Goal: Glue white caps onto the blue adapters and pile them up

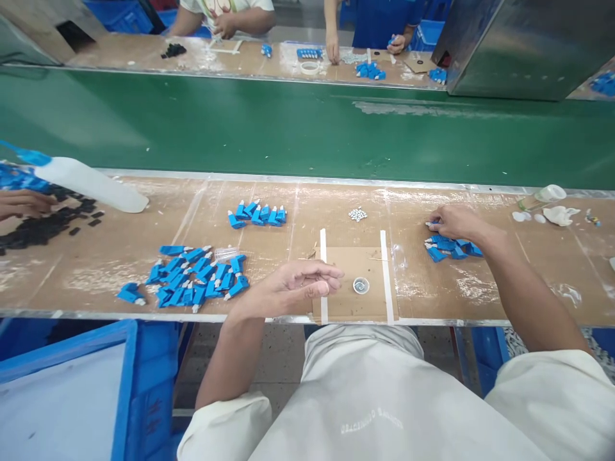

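My left hand point(305, 282) hovers over the bench by the left white tape strip point(323, 275), its fingers stretched out and nothing in them. To its left lies a loose heap of blue plastic parts with white tips point(185, 278). My right hand point(454, 223) is at the right, above a smaller pile of blue parts point(454, 248). Its fingers are pinched on a blue plastic part point(434, 222), mostly hidden by the fingers. Between the hands, a small round dish point(360, 285) with something greyish in it stands between the tape strips. Beyond it lies a small pile of light metallic pieces point(357, 214).
A group of blue parts point(258, 213) lies farther back. At left are a white squeeze bottle point(91, 182), black pieces point(43, 224) and another person's hand point(26, 203). A clear jar point(542, 196) stands at right. Across the green belt point(264, 128), two people work.
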{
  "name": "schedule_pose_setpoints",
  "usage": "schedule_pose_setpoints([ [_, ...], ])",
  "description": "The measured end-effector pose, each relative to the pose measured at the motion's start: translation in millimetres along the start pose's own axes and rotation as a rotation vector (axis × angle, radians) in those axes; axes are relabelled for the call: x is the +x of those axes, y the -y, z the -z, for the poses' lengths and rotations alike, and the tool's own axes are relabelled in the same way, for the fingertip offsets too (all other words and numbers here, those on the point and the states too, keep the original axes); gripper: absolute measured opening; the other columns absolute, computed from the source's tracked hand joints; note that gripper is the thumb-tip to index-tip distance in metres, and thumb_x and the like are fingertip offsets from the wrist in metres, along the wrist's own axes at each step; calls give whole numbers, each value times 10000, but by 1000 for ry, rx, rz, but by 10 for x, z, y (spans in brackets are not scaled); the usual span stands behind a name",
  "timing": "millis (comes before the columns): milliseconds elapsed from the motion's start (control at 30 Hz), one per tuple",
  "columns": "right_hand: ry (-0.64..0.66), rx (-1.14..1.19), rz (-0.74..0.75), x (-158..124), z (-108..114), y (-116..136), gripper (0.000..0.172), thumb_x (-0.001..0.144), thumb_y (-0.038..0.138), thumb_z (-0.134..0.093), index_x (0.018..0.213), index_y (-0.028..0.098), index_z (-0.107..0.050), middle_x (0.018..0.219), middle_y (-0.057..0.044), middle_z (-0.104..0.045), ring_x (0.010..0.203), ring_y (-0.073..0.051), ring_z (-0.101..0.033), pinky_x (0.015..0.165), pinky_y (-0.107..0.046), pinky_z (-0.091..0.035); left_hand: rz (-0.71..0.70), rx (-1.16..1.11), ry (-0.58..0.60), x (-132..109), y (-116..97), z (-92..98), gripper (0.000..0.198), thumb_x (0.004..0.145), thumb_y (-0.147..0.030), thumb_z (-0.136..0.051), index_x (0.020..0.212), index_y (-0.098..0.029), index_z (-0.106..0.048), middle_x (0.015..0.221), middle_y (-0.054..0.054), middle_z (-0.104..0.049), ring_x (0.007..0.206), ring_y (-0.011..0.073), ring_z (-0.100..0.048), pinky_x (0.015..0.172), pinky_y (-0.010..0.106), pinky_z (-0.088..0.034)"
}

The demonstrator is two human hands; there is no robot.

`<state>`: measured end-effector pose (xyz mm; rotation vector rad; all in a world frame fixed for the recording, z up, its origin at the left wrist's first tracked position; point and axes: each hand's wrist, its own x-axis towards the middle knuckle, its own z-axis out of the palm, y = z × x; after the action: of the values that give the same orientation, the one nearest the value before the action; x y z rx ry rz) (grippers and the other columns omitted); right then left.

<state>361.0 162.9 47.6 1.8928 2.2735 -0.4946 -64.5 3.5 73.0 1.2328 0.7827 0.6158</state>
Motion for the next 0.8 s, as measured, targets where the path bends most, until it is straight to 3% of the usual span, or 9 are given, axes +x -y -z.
schedule_pose_setpoints([
  [167,24,608,147,-282,201,414,442,758,573,-733,1000,207,-781,941,-88,-763,787,-220,-691,683,-336,-546,-6,-96,-52,192,45,-138,432,863,-515,-757,1079,-141,-772,984,126,-788,866,197,-732,816,323,-583],
  [267,29,1024,322,-461,209,825,488,638,629,-847,872,207,-774,847,-64,-720,649,-162,-631,603,-323,-538,-41,-251,-107,466,88,-334,507,843,-572,-758,1091,-130,-769,1034,149,-788,891,207,-742,804,316,-586],
  [333,63,1167,428,-533,172,1089,480,606,626,-884,811,208,-764,771,-44,-689,602,-142,-597,562,-308,-522,-57,-394,-126,636,109,-461,571,807,-611,-775,1109,-126,-766,1065,161,-787,938,224,-751,825,314,-588],
  [467,151,1253,544,-568,100,1411,422,638,560,-907,792,191,-771,750,-50,-686,611,-146,-608,526,-283,-500,-39,-578,-39,805,110,-594,593,827,-626,-746,1072,-86,-766,1046,190,-787,920,244,-767,804,302,-591],
  [667,116,1227,595,-548,36,1495,370,663,540,-900,795,208,-804,760,-61,-699,691,-186,-638,624,-346,-544,60,-742,64,802,139,-565,311,908,-360,-730,1015,-70,-756,989,180,-783,772,150,-747,640,173,-555],
  [800,117,1264,511,-596,-88,1482,508,656,563,-899,1028,230,-807,934,-82,-724,741,-176,-634,633,-316,-530,93,-823,108,756,229,-489,277,839,-274,-799,984,-43,-749,908,158,-758,635,83,-672,547,118,-509],
])
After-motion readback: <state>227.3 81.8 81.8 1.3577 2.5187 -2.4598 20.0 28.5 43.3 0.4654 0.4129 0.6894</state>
